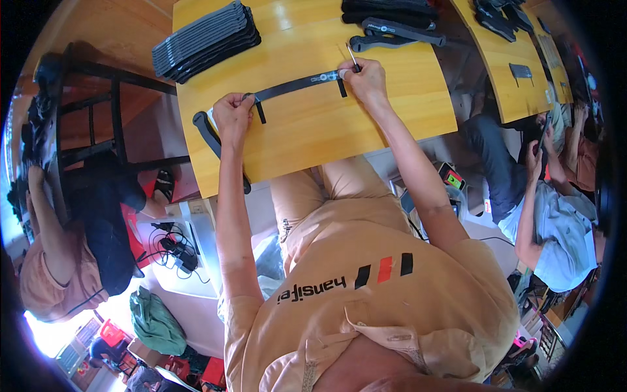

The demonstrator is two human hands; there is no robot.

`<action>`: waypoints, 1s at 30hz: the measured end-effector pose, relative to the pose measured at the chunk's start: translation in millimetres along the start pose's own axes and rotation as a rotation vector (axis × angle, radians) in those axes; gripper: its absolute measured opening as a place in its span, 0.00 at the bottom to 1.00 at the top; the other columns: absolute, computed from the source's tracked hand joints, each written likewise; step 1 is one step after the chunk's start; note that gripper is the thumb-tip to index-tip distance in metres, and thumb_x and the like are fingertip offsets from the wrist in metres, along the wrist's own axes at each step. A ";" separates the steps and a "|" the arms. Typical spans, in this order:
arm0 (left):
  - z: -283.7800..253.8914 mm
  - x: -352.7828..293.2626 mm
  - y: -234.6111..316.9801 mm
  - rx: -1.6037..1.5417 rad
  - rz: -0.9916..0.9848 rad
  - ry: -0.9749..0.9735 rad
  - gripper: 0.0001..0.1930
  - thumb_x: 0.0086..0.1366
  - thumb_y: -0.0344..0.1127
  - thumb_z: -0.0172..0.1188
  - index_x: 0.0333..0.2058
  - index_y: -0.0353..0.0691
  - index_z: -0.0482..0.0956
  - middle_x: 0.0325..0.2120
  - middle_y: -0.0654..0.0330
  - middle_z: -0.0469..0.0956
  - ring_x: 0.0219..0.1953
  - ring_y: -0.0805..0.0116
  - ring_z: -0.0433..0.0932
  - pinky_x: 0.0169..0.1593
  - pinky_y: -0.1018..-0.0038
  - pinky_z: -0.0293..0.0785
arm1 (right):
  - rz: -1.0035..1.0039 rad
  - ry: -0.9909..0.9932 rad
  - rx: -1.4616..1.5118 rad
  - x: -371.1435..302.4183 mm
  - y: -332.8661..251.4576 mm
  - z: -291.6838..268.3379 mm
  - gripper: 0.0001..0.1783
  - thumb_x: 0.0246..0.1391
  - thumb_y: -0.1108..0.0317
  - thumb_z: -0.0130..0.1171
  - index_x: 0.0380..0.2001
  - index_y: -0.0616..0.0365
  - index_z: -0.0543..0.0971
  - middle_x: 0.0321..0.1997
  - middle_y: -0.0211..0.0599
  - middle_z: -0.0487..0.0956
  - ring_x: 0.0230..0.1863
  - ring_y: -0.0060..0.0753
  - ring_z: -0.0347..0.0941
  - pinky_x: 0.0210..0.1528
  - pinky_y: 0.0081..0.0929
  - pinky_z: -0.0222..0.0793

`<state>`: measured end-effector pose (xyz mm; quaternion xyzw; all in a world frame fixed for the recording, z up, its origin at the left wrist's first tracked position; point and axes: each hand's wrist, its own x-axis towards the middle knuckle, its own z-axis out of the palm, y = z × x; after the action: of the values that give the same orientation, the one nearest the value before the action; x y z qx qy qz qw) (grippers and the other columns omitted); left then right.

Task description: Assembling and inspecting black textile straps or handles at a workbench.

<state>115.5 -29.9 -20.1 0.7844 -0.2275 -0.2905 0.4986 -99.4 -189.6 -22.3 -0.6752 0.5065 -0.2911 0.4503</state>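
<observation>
A flat black strap [292,87] with pale print near its right end is stretched across the yellow table, its ends between my two hands. My left hand [231,119] pinches the left end. At the right end, my right hand [367,81] is closed on the strap. A slim tool with a thin metal tip [354,59] sticks up from the same hand; its exact kind is unclear. Two short black strips, a left one [261,112] and a right one [342,89], lie on the tabletop below the strap. Another dark strap [212,138] curves beside my left forearm.
Grey-black straps are stacked [206,40] at the far left of the table [313,140]. More loose dark straps [400,31] lie at the far right. A black metal frame [112,114] stands left. People sit on both sides; a second table [506,78] is to the right.
</observation>
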 end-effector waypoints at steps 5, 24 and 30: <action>3.0 -4.5 6.9 0.070 0.024 0.033 0.08 0.50 0.31 0.61 0.20 0.32 0.75 0.10 0.63 0.70 0.11 0.79 0.67 0.15 0.81 0.61 | -0.049 0.037 -0.056 -2.2 -4.6 1.6 0.03 0.37 0.73 0.58 0.19 0.59 0.79 0.15 0.37 0.75 0.18 0.27 0.71 0.24 0.24 0.65; 12.3 -12.3 10.4 0.396 0.205 0.234 0.09 0.47 0.34 0.62 0.23 0.34 0.75 0.15 0.57 0.73 0.21 0.64 0.72 0.29 0.70 0.68 | -0.036 0.057 -0.116 -3.4 -6.2 3.3 0.03 0.37 0.72 0.57 0.19 0.58 0.78 0.19 0.39 0.77 0.23 0.35 0.74 0.30 0.29 0.68; 7.6 -10.4 9.4 0.362 0.192 0.233 0.11 0.45 0.32 0.64 0.28 0.36 0.73 0.15 0.58 0.70 0.21 0.64 0.71 0.28 0.70 0.67 | -0.071 0.076 -0.145 3.5 2.2 1.5 0.03 0.34 0.72 0.59 0.19 0.58 0.77 0.17 0.38 0.76 0.21 0.35 0.73 0.29 0.29 0.68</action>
<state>102.1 -31.8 -11.7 0.8641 -0.2904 -0.1036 0.3979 -98.0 -192.6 -25.2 -0.7120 0.5187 -0.2950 0.3702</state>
